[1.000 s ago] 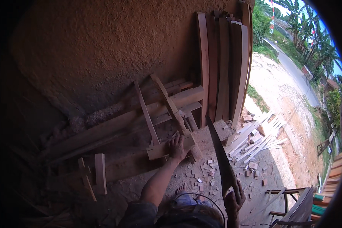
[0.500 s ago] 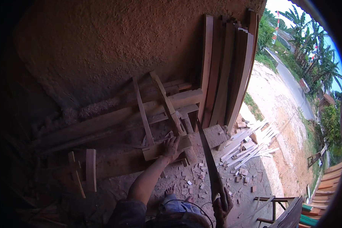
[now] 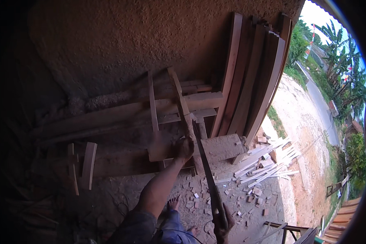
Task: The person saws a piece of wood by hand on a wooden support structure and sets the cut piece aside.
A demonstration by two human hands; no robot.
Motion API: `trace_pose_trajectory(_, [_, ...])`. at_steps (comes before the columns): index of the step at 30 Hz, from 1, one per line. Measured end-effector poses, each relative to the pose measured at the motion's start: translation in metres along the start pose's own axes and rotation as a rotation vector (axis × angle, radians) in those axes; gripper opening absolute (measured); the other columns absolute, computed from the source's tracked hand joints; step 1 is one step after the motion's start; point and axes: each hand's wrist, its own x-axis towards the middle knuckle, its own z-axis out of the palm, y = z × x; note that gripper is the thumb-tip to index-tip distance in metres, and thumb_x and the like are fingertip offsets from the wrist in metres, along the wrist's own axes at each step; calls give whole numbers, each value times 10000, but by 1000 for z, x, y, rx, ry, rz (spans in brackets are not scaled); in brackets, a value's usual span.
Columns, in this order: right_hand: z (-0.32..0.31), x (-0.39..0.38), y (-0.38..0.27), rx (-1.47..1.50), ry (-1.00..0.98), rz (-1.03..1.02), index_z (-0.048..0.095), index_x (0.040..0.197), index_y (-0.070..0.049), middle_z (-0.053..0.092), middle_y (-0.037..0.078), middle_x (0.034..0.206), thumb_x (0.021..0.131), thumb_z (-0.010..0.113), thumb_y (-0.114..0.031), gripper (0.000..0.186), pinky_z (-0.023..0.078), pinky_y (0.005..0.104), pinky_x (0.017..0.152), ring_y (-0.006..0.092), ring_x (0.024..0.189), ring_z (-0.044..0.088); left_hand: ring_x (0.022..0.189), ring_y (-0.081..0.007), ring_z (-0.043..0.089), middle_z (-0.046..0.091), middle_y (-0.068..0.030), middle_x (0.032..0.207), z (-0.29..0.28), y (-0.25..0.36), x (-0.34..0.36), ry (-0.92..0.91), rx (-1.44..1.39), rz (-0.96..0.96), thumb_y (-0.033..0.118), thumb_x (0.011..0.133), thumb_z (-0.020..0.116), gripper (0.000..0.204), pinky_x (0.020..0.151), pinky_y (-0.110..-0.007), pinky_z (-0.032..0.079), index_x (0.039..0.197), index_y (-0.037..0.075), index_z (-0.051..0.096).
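My right hand (image 3: 223, 222), low in the view, is closed round the handle of a handsaw (image 3: 208, 171). The long dark blade points away from me, and its far end lies beside a narrow wooden strip (image 3: 186, 114); whether the teeth touch the wood I cannot tell. With my left hand (image 3: 186, 148) I grip the near part of this strip, over a short wooden block (image 3: 160, 152) on the bench beam. The fingers are partly in shadow. A second thin strip (image 3: 153, 101) leans just left of it.
Tall boards (image 3: 248, 77) lean against the rough wall. Long beams (image 3: 122, 116) lie below it. Pale offcuts (image 3: 268, 158) are heaped at the right, and small wood chips (image 3: 248, 199) litter the floor around my bare feet. A frame (image 3: 286, 232) stands at the lower right.
The saw and my right hand have swung left, bringing the blade up beside the strip. My left hand has shifted slightly on the wood. The whole view has moved a little.
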Motion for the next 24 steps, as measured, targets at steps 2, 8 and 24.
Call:
trace_pose_trajectory(2, [-6, -5, 15, -31, -11, -16, 547, 1273, 109, 660, 90, 798, 874, 671, -140, 487, 464, 259, 516, 109, 590, 594, 934, -340, 653, 703, -109, 962, 5, 10, 1, 47, 162, 6, 337, 916, 516, 273, 879, -512, 399, 1005, 135, 677])
trace_pose_trajectory(8, [-14, -16, 42, 14, -14, -26, 550, 1265, 113, 667, 92, 819, 839, 706, -133, 516, 496, 273, 599, 134, 654, 619, 886, -357, 662, 703, -146, 900, -3, 16, 0, 107, 6, -39, 480, 905, 496, 390, 838, -518, 392, 918, 146, 695])
trace_pose_trajectory(24, [-15, -15, 48, 38, -46, -25, 550, 1247, 123, 677, 126, 837, 838, 717, -181, 536, 518, 301, 633, 152, 653, 633, 812, -323, 669, 706, -123, 835, -3, 22, 1, 149, 130, 3, 469, 911, 494, 380, 806, -508, 373, 832, 177, 725])
